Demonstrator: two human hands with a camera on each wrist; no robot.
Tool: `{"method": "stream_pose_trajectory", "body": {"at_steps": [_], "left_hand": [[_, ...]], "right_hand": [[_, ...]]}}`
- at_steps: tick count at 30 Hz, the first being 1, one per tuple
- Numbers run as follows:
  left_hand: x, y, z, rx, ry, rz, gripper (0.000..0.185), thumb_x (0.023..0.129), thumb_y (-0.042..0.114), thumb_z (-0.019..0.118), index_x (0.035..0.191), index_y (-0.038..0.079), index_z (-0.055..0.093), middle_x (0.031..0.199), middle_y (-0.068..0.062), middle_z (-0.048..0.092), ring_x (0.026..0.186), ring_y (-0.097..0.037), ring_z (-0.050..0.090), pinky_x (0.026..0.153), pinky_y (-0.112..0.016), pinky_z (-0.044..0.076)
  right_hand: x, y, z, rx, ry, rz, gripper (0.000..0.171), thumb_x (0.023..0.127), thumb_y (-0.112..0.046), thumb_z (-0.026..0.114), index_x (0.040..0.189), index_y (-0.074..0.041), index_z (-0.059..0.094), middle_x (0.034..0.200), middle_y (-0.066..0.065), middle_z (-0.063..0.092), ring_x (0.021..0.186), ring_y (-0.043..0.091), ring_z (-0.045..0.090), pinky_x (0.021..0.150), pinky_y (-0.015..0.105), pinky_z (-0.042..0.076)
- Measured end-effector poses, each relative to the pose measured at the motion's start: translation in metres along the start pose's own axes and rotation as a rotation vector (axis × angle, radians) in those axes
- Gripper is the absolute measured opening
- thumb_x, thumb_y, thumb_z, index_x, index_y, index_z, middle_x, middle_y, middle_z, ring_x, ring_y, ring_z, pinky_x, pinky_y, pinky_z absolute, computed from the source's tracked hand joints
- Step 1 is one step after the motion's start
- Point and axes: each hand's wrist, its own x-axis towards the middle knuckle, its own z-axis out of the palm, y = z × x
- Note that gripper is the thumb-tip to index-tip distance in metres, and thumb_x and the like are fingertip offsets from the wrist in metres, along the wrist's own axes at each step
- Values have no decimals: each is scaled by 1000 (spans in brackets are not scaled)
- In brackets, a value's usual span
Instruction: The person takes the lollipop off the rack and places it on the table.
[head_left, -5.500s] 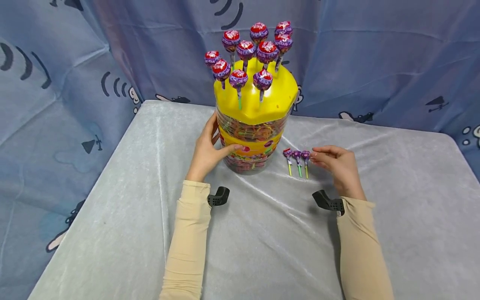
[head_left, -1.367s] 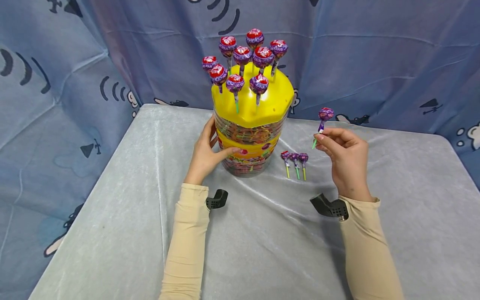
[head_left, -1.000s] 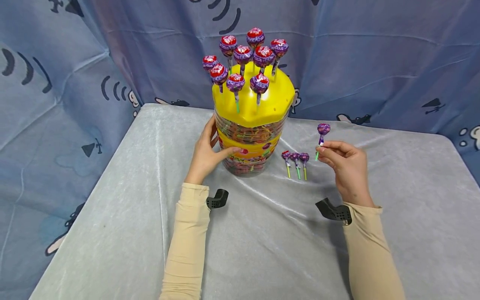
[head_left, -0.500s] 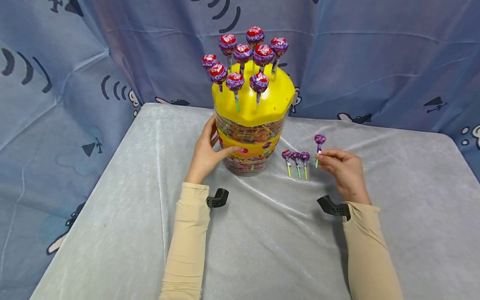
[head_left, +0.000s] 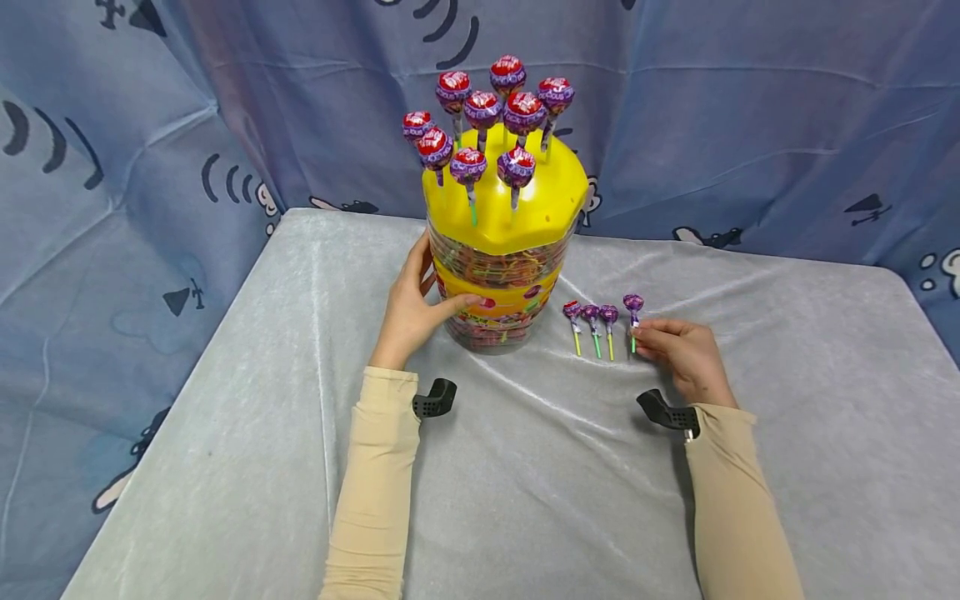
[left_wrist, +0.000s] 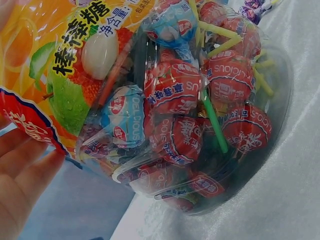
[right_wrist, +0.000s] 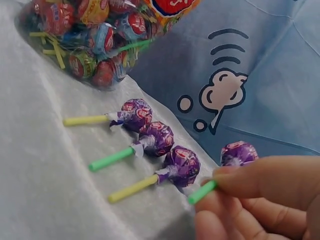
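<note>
Nearest me, beige sleeves (head_left: pixel 375 483) reach in over a pale grey cloth (head_left: pixel 525 508), a black bracket (head_left: pixel 435 398) at each wrist; past them the right hand (head_left: pixel 686 354) pinches a purple-wrapped lollipop (head_left: pixel 633 303) by its green stick, thumb and forefinger close under the wrapper, its head pointing away from the person; whether that stick meets the cloth, I can't tell; just left of it three purple lollipops (head_left: pixel 590 312) lie side by side, heads away from the person, sticks yellow, green and yellow; a little farther, the left hand (head_left: pixel 411 315) grips the left side of a big clear jar (head_left: pixel 498 271), thumb spread across the orange-yellow label, the other fingers partly hidden round the side; through the clear wall show red and blue wrapped sweets (left_wrist: pixel 175 85); on top, nine lollipops (head_left: pixel 482 108) stand in the yellow lid (head_left: pixel 551 196), some leaning outward; behind everything hangs a creased blue curtain (head_left: pixel 750 125) printed with dark curved lines and cartoon shapes.
</note>
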Motion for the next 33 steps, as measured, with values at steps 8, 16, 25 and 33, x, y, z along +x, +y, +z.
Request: {"method": "stream_pose_trajectory", "body": {"at_steps": [8,16,25,33], "left_hand": [[0,-1,0,8,1,7,94,80,22,77,152,17,18,152,-4,27,137,-16,29,110,-31,32],[0,-1,0,0,5,2,95,79,21,78,152,17,17,152,-4,27,137,-15,28,110,-29,31],[0,1,1,5,2,5,95,79,22,78,152,17,18,152,-4,27,137,-16,28,110,-31,31],[-1,2,1,7,0,-13,94,80,21,77,152,15,17,153,-5,26,137,-16,28,110,-30,31]], "right_hand": [[-1,0,-8,-59,-17,68,25,86,6,63,71,-12,72,72,-2,69,65,5,65,62,17,56],[1,1,-9,-118,14,73,23,84,5,66,71,-13,71,71,-3,68,62,4,64,60,16,55],[-1,-1,-8,-170,21,96,22,84,3,67,71,-14,70,70,-4,68,62,4,63,60,16,55],[0,-1,-9,-288,-10,85,12,87,1,64,81,-7,70,71,-6,68,64,4,64,61,17,56]]}}
